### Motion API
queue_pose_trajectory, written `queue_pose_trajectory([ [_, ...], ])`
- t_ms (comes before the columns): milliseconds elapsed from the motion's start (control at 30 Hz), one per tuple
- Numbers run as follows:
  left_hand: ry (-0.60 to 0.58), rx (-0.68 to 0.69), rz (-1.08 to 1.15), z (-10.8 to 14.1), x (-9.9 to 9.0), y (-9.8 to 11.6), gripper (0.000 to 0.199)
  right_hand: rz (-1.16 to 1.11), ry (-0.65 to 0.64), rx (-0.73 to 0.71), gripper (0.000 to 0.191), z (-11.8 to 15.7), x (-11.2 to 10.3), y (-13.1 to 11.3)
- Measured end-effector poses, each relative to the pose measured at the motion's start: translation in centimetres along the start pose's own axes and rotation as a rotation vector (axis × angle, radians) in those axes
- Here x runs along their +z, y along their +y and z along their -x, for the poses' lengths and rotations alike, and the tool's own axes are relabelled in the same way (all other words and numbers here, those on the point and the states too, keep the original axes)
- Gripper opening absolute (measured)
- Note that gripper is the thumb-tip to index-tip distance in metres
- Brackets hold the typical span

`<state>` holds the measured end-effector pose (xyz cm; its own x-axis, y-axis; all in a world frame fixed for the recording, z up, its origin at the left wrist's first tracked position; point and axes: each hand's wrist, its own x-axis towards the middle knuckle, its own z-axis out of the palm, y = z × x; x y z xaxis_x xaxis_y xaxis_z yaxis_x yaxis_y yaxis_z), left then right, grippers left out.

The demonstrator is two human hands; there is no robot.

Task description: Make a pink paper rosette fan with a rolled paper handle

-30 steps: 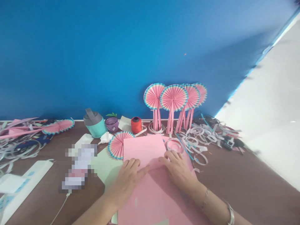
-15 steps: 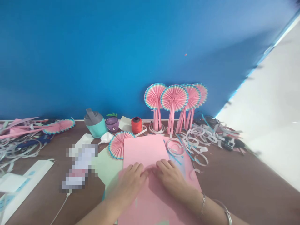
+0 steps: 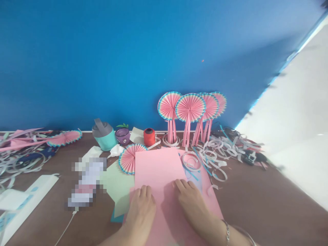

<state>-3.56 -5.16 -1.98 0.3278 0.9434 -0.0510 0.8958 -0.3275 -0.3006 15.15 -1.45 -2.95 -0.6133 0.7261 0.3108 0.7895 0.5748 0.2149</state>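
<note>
A pink paper sheet [image 3: 159, 167] lies in front of me on top of other pink paper. My left hand [image 3: 143, 206] rests palm down along its left side, fingers stretched forward and the thumb out of sight. On the right side my right hand [image 3: 189, 198] presses down with its fingers extended, casting a shadow on the pink paper. The two hands are apart, and neither holds anything that I can see. Just beyond the left hand, a pleated pink paper fan [image 3: 132, 159] with a blue edge sits beside the sheet.
Finished pink paper fans [image 3: 191, 107] lean against the blue wall. A red thread spool [image 3: 149, 136], a purple pot [image 3: 123, 135] and a teal container [image 3: 104, 136] stand at the back. Curled white strips [image 3: 217, 150] lie right; a power strip [image 3: 29, 205] lies left.
My hands have moved apart and slightly back towards me, from near the sheet's middle to its two sides. The sheet itself stays in nearly the same place.
</note>
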Motion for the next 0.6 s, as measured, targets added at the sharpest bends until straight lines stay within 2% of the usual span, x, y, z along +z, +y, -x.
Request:
queue_pose_trajectory([
  [200, -0.112, -0.083, 0.147, 0.0, -1.6, -1.2, 0.026, 0.059, -0.194, 0.088, 0.028, 0.0, -1.2, 1.6],
  [300, -0.126, -0.102, 0.218, 0.1, -1.9, -1.6, 0.027, 0.101, -0.268, 0.166, 0.025, -0.2, -1.2, 2.1],
  [433, -0.083, -0.145, 0.252, 0.3, -1.8, -2.8, 0.023, 0.082, -0.304, 0.178, 0.022, -0.4, -1.1, 2.2],
  [533, -0.039, -0.245, 0.233, -0.1, -1.8, -4.3, 0.027, 0.046, -0.3, 0.203, 0.023, -0.7, -1.1, 2.4],
  [600, 0.063, -0.299, 0.214, -0.5, -2.0, -5.2, 0.029, 0.03, -0.279, 0.222, 0.023, -0.9, -1.1, 2.7],
])
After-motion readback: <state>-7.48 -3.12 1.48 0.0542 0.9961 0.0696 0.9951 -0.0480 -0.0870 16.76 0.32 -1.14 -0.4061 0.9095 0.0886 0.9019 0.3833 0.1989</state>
